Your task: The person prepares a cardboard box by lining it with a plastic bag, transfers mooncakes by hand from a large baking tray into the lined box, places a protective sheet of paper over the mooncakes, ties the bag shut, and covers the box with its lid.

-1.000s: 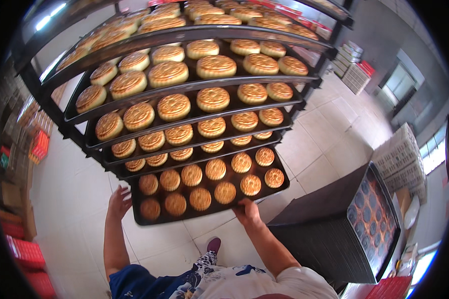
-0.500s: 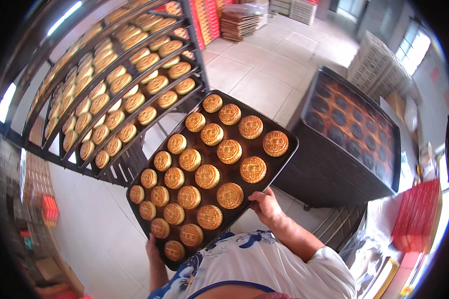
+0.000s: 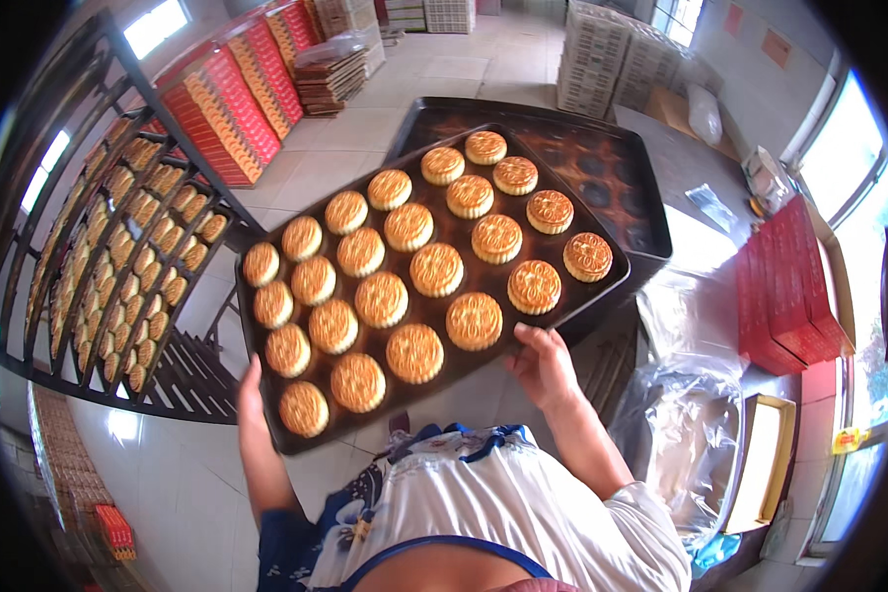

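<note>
A dark rectangular baking tray (image 3: pixel 432 315) of round golden mooncakes (image 3: pixel 437 269), patterned on top, hangs tilted in front of my body. My left hand (image 3: pixel 251 395) grips its left edge near the lower corner, with most fingers hidden beneath. At the near edge, right of the middle, my right hand (image 3: pixel 545 367) clasps the rim, thumb on top and fingers under it. The tray's far right part overlaps, in this view, another dark tray (image 3: pixel 629 183) with round stains, the top one of a stack. Whether the two touch, I cannot tell.
To the left stands a dark metal rack (image 3: pixel 158 99) loaded with trays of mooncakes. Red cartons (image 3: pixel 222 113) line the back left, and pale crates (image 3: pixel 594 59) stand behind the stack. Red boxes (image 3: pixel 784 286) and clear plastic bags (image 3: pixel 686 434) lie on my right.
I have turned to the right with the tray, and the rack has slid leftward in view. The held tray has come from beside the rack to in front of the tray stack.
</note>
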A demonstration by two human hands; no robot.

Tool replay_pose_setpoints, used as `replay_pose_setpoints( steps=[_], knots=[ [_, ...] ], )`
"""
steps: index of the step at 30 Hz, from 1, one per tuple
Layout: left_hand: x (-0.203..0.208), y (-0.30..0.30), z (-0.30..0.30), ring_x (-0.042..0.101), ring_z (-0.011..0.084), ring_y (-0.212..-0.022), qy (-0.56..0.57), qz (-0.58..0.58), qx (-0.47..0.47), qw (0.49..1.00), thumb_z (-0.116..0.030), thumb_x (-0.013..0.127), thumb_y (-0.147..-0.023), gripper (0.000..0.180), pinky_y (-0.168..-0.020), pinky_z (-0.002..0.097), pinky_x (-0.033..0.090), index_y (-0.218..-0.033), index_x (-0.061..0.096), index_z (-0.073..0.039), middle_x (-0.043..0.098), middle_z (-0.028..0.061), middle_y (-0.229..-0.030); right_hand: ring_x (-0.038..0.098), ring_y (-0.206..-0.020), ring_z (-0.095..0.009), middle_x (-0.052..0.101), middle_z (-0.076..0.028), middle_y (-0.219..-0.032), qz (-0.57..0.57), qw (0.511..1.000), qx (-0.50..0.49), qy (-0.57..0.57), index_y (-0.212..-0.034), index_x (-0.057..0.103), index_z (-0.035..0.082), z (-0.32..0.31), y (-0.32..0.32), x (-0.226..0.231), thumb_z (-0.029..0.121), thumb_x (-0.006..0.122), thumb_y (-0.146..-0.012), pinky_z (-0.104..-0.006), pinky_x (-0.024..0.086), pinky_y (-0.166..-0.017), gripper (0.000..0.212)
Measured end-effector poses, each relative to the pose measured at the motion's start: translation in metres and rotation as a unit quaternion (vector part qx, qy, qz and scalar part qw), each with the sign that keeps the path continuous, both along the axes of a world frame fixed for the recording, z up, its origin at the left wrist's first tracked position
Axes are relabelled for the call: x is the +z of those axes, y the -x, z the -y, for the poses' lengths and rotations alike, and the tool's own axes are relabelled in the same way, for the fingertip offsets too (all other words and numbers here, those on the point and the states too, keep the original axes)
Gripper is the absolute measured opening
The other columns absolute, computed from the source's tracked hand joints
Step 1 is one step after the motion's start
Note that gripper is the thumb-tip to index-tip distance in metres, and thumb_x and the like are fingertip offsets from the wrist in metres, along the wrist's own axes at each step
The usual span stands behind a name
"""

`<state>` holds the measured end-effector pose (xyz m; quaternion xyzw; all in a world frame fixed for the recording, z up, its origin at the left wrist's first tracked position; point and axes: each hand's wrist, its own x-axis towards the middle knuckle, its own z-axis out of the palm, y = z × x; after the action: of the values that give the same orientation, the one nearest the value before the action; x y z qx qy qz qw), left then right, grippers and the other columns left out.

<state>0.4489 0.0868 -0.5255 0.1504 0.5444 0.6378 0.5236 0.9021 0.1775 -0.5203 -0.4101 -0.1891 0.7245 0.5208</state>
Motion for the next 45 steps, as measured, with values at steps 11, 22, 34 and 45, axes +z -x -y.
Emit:
replay_pose_setpoints(
  steps=[11, 22, 34, 45],
  knots=[
    [-0.011, -0.022, -0.308, 0.05, 0.0222, -0.137, -0.068, -0.387, -0.159, 0.906, -0.019, 0.054, -0.106, 0.045, -0.115, 0.0343, 0.038, -0.145, 0.051, 0.004, 0.054, 0.0142, -0.148, 0.05, -0.134, -0.035, 0.055, -0.019, -0.144, 0.788, 0.501, -0.276, -0.229, -0.138, 0.056, 0.0, -0.104, -0.178, 0.027, 0.03, 0.058, -0.102, -0.0461, 0.038, -0.113, 0.047],
    [0.009, -0.084, -0.399, 0.055, 0.0358, -0.128, -0.256, -0.771, -0.092, 0.577, -0.03, 0.058, -0.102, 0.042, -0.107, 0.0438, 0.044, -0.14, 0.059, -0.011, 0.059, 0.0157, -0.139, 0.026, -0.152, -0.038, 0.042, -0.019, -0.157, 0.886, 0.438, -0.096, -0.121, -0.153, 0.045, 0.012, -0.166, -0.194, 0.001, 0.049, 0.055, -0.1, -0.0553, 0.02, -0.123, 0.066],
    [0.061, -0.128, -0.334, 0.058, 0.0309, -0.12, -0.205, -0.731, -0.253, 0.6, -0.004, 0.082, -0.076, 0.064, -0.104, 0.0398, 0.047, -0.136, 0.063, -0.01, 0.059, 0.0119, -0.129, 0.049, -0.13, -0.036, 0.058, -0.011, -0.133, 0.829, 0.506, -0.013, -0.236, -0.136, 0.06, 0.015, -0.188, -0.198, 0.029, 0.014, 0.085, -0.075, -0.0488, 0.036, -0.114, 0.066],
    [0.064, -0.205, -0.341, 0.055, 0.0368, -0.125, -0.26, -0.671, -0.323, 0.615, -0.01, 0.09, -0.069, 0.083, -0.102, 0.0436, 0.05, -0.144, 0.055, -0.015, 0.047, 0.0157, -0.144, 0.055, -0.126, -0.036, 0.051, -0.015, -0.14, 0.706, 0.648, -0.018, -0.286, -0.14, 0.059, 0.019, -0.199, -0.112, 0.053, 0.014, 0.09, -0.069, -0.0429, 0.053, -0.1, 0.078]
  ],
)
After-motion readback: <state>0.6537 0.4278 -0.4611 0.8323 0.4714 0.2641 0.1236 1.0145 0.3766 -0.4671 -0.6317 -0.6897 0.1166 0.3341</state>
